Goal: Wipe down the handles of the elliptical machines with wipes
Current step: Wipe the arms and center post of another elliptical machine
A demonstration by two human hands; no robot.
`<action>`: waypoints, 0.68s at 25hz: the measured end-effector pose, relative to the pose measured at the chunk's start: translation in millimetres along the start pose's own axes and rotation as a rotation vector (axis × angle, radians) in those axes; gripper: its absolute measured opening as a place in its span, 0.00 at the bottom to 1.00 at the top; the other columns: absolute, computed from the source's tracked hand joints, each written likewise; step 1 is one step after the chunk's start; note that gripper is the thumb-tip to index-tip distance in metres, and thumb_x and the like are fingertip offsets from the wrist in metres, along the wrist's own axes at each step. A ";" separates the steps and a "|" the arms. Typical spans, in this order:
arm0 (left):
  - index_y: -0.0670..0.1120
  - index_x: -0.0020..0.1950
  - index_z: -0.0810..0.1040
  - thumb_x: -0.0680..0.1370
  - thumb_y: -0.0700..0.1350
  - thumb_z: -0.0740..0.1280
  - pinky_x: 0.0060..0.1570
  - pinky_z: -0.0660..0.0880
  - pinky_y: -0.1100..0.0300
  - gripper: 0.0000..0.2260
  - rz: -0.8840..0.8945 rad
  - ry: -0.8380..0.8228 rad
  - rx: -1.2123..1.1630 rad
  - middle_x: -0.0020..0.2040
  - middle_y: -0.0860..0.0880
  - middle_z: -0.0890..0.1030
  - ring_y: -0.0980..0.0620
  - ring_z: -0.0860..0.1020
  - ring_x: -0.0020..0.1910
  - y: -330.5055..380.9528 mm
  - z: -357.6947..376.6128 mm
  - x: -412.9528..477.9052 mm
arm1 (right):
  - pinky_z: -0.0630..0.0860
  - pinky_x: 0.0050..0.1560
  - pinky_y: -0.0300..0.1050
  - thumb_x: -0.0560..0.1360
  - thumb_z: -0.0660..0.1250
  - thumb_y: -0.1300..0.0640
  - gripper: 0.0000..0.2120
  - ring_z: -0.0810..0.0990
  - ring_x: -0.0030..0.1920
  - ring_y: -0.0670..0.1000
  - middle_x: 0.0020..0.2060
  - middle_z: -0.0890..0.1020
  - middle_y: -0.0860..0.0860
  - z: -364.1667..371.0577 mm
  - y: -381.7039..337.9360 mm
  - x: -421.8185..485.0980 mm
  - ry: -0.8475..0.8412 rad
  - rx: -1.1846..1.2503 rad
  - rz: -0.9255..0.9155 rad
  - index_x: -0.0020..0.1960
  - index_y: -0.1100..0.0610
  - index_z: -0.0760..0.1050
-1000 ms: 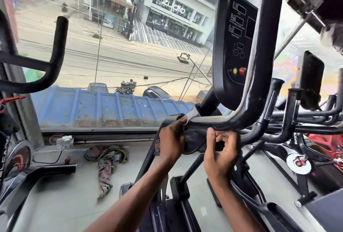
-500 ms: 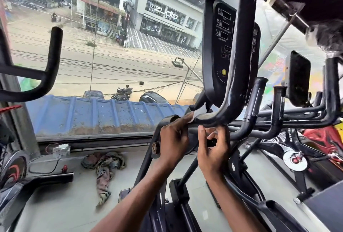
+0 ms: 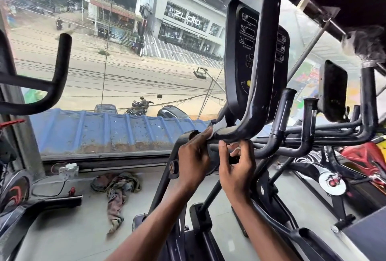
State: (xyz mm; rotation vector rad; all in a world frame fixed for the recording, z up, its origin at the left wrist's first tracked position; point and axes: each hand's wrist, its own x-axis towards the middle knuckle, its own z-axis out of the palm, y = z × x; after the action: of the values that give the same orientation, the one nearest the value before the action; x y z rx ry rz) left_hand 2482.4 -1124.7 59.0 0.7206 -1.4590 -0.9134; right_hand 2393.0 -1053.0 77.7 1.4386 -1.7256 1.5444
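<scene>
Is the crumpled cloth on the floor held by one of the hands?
No, the crumpled cloth lies alone on the floor below the window, while both the left hand and right hand are up at the handle.

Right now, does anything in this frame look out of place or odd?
Yes: a crumpled rag lies loose on the floor below the window, left of the elliptical. Otherwise the left hand presses a white wipe onto the handle normally.

console (image 3: 243, 55) behind handle (image 3: 255, 101), rag (image 3: 117, 187) perhaps left
</scene>
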 end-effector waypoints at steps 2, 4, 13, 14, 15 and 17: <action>0.47 0.65 0.84 0.75 0.36 0.60 0.54 0.80 0.62 0.23 -0.003 0.016 0.012 0.57 0.51 0.87 0.58 0.84 0.56 -1.3 -0.5 -0.5 | 0.73 0.42 0.50 0.81 0.69 0.48 0.14 0.73 0.38 0.55 0.38 0.75 0.52 -0.1 -1.0 1.1 -0.007 0.010 -0.009 0.48 0.60 0.75; 0.49 0.63 0.85 0.71 0.36 0.59 0.50 0.83 0.53 0.25 -0.107 0.000 0.057 0.52 0.50 0.88 0.54 0.86 0.51 -12.0 -0.3 7.7 | 0.73 0.42 0.49 0.80 0.69 0.49 0.13 0.73 0.38 0.53 0.38 0.75 0.51 -1.1 -1.3 1.5 -0.005 0.012 -0.016 0.48 0.60 0.75; 0.49 0.63 0.85 0.81 0.39 0.67 0.43 0.78 0.62 0.14 -0.038 0.076 -0.095 0.51 0.50 0.88 0.64 0.84 0.46 77.2 -14.3 -25.4 | 0.77 0.48 0.46 0.82 0.64 0.45 0.18 0.78 0.47 0.47 0.48 0.78 0.49 -28.3 -13.4 5.0 -0.145 0.095 -0.043 0.65 0.57 0.77; 0.49 0.63 0.85 0.82 0.40 0.67 0.45 0.79 0.62 0.13 -0.026 0.096 -0.122 0.51 0.52 0.88 0.66 0.83 0.47 89.8 -15.4 -28.3 | 0.78 0.47 0.48 0.82 0.64 0.44 0.19 0.78 0.48 0.49 0.49 0.78 0.49 -32.0 -16.1 6.0 -0.152 0.112 -0.045 0.65 0.57 0.77; 0.49 0.62 0.86 0.82 0.40 0.67 0.47 0.79 0.62 0.12 -0.012 0.108 -0.157 0.50 0.54 0.88 0.66 0.83 0.48 100.6 -15.1 -30.5 | 0.78 0.47 0.51 0.82 0.63 0.42 0.21 0.78 0.48 0.49 0.50 0.78 0.50 -35.3 -18.7 6.9 -0.149 0.116 -0.044 0.65 0.57 0.77; 0.47 0.60 0.86 0.83 0.40 0.68 0.49 0.80 0.62 0.10 0.001 0.133 -0.235 0.49 0.55 0.88 0.64 0.83 0.50 120.1 -13.5 -35.0 | 0.78 0.48 0.52 0.82 0.61 0.39 0.25 0.78 0.49 0.48 0.53 0.78 0.49 -46.8 -26.6 8.5 -0.116 0.140 -0.045 0.66 0.58 0.76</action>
State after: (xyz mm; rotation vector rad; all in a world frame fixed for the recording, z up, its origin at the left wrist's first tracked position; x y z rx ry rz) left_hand 2508.7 -1036.5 144.9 0.5940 -1.2114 -0.9984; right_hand 2398.0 -1010.4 111.4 1.6546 -1.6653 1.6138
